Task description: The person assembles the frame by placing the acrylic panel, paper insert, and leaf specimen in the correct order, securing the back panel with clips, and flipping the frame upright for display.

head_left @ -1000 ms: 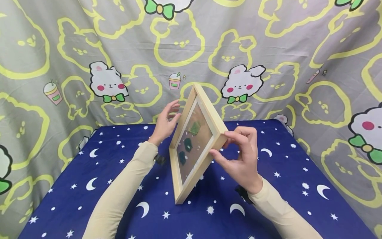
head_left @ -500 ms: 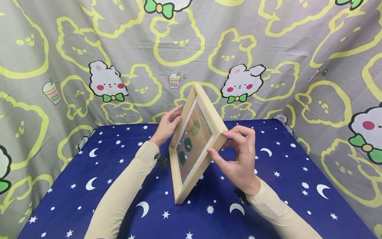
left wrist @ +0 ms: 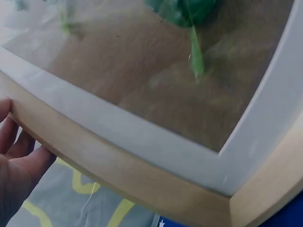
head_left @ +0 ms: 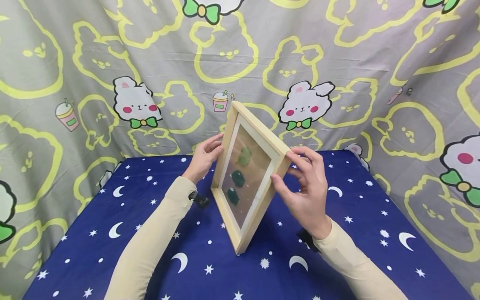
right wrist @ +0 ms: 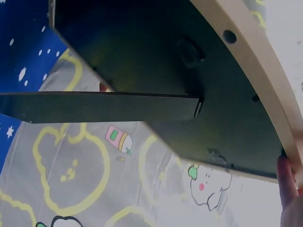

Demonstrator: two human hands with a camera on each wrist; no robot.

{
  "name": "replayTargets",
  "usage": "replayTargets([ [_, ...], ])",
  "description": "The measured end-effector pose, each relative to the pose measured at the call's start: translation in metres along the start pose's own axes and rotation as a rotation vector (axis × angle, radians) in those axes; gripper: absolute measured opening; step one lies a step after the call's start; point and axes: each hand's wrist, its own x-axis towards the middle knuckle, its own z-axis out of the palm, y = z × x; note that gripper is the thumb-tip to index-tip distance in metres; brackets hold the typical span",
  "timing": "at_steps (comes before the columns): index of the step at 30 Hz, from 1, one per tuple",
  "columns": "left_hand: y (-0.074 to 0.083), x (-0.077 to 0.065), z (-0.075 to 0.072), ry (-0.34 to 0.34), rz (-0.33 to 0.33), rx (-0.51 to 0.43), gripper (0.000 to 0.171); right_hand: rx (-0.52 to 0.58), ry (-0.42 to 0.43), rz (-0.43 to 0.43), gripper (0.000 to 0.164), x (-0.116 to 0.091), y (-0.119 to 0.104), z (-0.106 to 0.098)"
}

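A light wooden picture frame stands tilted on the table, its glass side turned left toward the head camera. Behind the glass, inside a white border, sit a pale green leaf and two dark green leaves, one over the other. My left hand holds the far left side; its fingers bend around the wood in the left wrist view. At the right upper corner, my right hand pinches the edge between thumb and fingers. The right wrist view shows the dark backing with a support leg swung out.
A dark blue tablecloth with white moons and stars covers the table. Behind it hangs a grey curtain printed with yellow outlines and white rabbits. Dark camera mounts sit on both wrists.
The picture frame has turned: its near bottom corner has shifted right, its top corner left, and more of the glass shows. My left hand has closed in on its side.
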Motion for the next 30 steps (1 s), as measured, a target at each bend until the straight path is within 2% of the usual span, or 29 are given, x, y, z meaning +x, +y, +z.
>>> replayTargets([
  [3, 0.003, -0.004, -0.005, 0.014, -0.003, -0.038, 0.050, 0.026, 0.002, 0.027, 0.048, 0.007, 0.007, -0.005],
  [10, 0.010, -0.012, -0.015, 0.058, 0.000, -0.029, 0.051, 0.066, 0.037, 0.114, 0.050, 0.024, 0.028, -0.015],
  [14, 0.014, -0.016, -0.018, 0.075, 0.025, -0.051, 0.050, 0.083, 0.048, 0.150, 0.047, 0.035, 0.043, -0.019],
  [20, 0.017, -0.024, -0.025, 0.125, 0.036, -0.063, 0.049, 0.072, 0.005, 0.231, 0.046, 0.050, 0.065, -0.021],
  [24, 0.018, -0.029, -0.028, 0.135, 0.020, -0.050, 0.049, 0.057, -0.013, 0.289, 0.046, 0.054, 0.081, -0.023],
  [30, 0.015, -0.034, -0.028, 0.133, 0.020, -0.040, 0.048, 0.052, 0.004, 0.371, 0.046, 0.051, 0.098, -0.026],
])
